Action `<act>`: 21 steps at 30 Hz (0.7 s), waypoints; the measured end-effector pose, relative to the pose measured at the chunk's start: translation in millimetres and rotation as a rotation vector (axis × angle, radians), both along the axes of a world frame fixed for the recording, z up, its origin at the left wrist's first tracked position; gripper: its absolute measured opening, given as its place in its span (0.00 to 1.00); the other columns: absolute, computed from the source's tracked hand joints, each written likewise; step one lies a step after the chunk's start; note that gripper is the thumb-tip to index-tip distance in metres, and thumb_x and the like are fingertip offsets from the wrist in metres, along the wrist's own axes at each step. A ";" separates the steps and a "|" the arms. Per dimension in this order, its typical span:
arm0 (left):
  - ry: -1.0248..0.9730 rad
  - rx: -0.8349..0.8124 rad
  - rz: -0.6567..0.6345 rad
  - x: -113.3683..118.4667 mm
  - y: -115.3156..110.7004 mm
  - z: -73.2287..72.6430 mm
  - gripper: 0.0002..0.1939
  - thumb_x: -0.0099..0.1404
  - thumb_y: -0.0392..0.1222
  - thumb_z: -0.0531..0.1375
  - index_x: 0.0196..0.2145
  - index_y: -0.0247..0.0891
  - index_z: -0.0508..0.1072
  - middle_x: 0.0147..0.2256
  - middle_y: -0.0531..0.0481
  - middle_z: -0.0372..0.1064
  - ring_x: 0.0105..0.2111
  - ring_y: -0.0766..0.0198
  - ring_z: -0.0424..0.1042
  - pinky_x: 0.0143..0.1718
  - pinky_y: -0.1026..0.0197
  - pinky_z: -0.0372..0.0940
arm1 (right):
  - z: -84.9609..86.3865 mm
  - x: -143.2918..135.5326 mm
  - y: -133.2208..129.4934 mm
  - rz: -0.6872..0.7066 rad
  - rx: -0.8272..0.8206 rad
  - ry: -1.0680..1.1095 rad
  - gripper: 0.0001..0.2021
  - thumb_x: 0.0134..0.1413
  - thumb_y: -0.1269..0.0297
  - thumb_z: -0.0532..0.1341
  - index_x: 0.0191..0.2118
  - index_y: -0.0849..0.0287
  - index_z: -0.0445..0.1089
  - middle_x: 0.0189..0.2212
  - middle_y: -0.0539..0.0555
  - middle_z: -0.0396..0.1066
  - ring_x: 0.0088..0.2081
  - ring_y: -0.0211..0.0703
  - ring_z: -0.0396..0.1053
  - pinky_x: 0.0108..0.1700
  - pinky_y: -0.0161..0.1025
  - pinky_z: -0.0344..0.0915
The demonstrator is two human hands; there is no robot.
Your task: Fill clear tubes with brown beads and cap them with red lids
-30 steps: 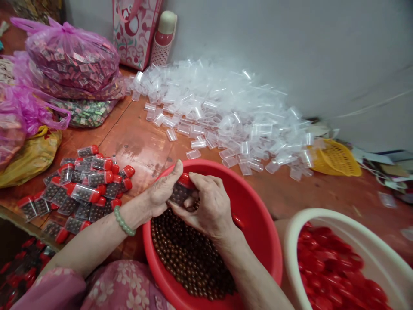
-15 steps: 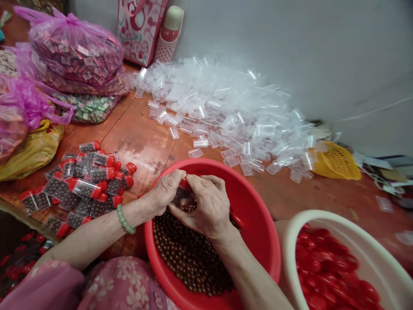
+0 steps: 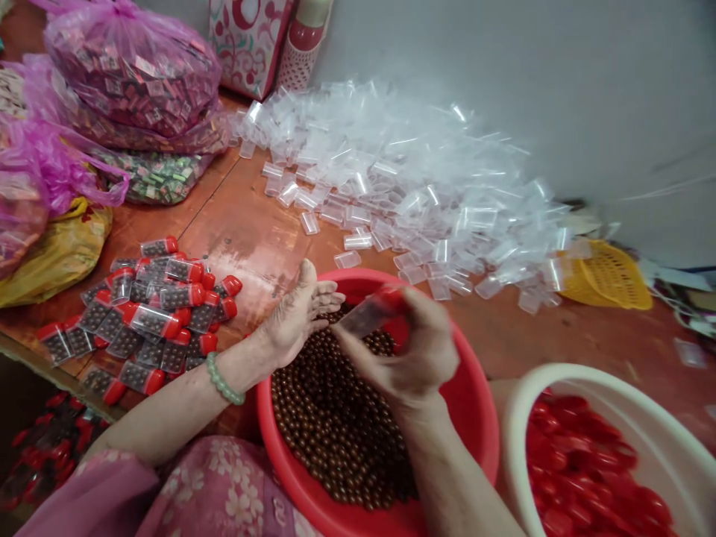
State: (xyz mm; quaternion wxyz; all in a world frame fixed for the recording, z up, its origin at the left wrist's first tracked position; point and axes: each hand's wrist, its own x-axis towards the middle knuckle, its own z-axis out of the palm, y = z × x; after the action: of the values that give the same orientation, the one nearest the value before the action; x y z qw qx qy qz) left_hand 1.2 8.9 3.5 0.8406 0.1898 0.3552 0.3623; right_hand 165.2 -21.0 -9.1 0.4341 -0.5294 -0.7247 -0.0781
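Over the red basin my right hand, smeared by motion, grips a small clear container with a red cap by its capped end. Dark contents show through the container's wall. My left hand is open at the basin's left rim, fingers stretched out toward the container and holding nothing. Shiny dark brown beads fill the lower part of the basin. To the left of my left hand lies a pile of red-capped containers with dark beads inside.
Empty clear containers are heaped along the wall. A cream tub with red caps stands at the right. A yellow basket lies behind it. Knotted pink bags stand at the back left, near a thermos. More capped containers lie below the table edge.
My hands were together on the container; now they are apart. My right hand has moved right with the container, and my left hand has let go and opened. The view has shifted slightly.
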 end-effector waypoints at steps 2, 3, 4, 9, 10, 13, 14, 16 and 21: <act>0.000 -0.016 0.017 0.6 0.3 2.4 0.34 0.67 0.67 0.43 0.40 0.33 0.72 0.44 0.40 0.73 0.49 0.56 0.69 0.55 0.53 0.57 | -2.2 -2.2 1.0 -0.025 0.100 0.000 0.41 0.40 0.58 0.73 0.61 0.56 0.58 0.43 0.58 0.70 0.41 0.52 0.73 0.43 0.50 0.73; -0.003 -0.018 0.019 0.9 0.5 3.7 0.33 0.69 0.65 0.43 0.39 0.33 0.73 0.43 0.41 0.73 0.48 0.57 0.69 0.54 0.54 0.58 | -2.3 -3.7 1.8 -0.007 0.110 -0.031 0.41 0.41 0.59 0.72 0.62 0.57 0.58 0.43 0.58 0.71 0.41 0.52 0.73 0.42 0.50 0.73; -0.011 -0.012 0.014 1.3 0.8 4.8 0.32 0.70 0.62 0.42 0.39 0.33 0.74 0.42 0.41 0.74 0.47 0.57 0.70 0.54 0.55 0.59 | -1.9 -5.5 2.4 0.033 0.091 -0.076 0.40 0.42 0.59 0.72 0.62 0.57 0.57 0.43 0.59 0.71 0.41 0.52 0.73 0.42 0.49 0.73; -0.091 0.046 -0.070 1.3 1.8 4.3 0.32 0.73 0.55 0.39 0.42 0.33 0.77 0.38 0.42 0.77 0.45 0.57 0.72 0.51 0.56 0.62 | 1.3 -14.0 2.6 0.133 -0.077 -0.136 0.38 0.48 0.59 0.68 0.63 0.58 0.55 0.48 0.64 0.70 0.47 0.57 0.71 0.45 0.54 0.72; -0.100 0.052 -0.078 1.0 1.6 3.2 0.32 0.73 0.55 0.39 0.43 0.33 0.77 0.37 0.42 0.78 0.44 0.57 0.73 0.50 0.56 0.62 | 1.4 -14.9 2.3 0.143 -0.092 -0.129 0.37 0.48 0.58 0.68 0.63 0.58 0.54 0.48 0.64 0.70 0.47 0.57 0.71 0.45 0.54 0.72; -0.120 0.082 -0.099 0.1 0.8 0.4 0.31 0.73 0.57 0.42 0.43 0.33 0.77 0.36 0.42 0.78 0.43 0.57 0.74 0.49 0.57 0.63 | -0.3 -16.2 2.6 0.170 -0.122 -0.105 0.37 0.49 0.57 0.67 0.63 0.59 0.55 0.49 0.66 0.69 0.47 0.58 0.70 0.47 0.55 0.71; -0.125 0.095 -0.106 -0.2 0.5 0.1 0.30 0.72 0.57 0.43 0.43 0.33 0.77 0.36 0.43 0.78 0.43 0.57 0.74 0.49 0.57 0.64 | -1.1 -16.2 3.1 0.175 -0.125 -0.098 0.37 0.49 0.56 0.67 0.62 0.60 0.55 0.50 0.66 0.69 0.48 0.58 0.70 0.47 0.56 0.70; -0.122 0.112 -0.117 -0.6 -0.1 0.4 0.29 0.71 0.58 0.46 0.43 0.33 0.77 0.34 0.43 0.78 0.42 0.57 0.75 0.48 0.58 0.64 | -2.5 -15.5 4.6 0.181 -0.141 -0.086 0.37 0.49 0.56 0.67 0.62 0.60 0.55 0.49 0.66 0.69 0.48 0.58 0.70 0.47 0.56 0.71; -0.056 0.070 -0.122 -2.5 -0.2 2.7 0.30 0.69 0.62 0.48 0.41 0.33 0.77 0.33 0.44 0.78 0.37 0.59 0.75 0.43 0.60 0.65 | 3.7 -9.3 5.3 0.186 -0.143 -0.040 0.36 0.48 0.55 0.67 0.61 0.58 0.56 0.48 0.63 0.69 0.47 0.57 0.70 0.47 0.56 0.71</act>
State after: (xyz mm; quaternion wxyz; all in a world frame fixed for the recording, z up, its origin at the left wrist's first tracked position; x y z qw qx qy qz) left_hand -1.2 8.7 6.2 0.8636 0.2303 0.3063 0.3276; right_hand 155.9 -15.7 -5.4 0.3860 -0.4876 -0.7831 0.0039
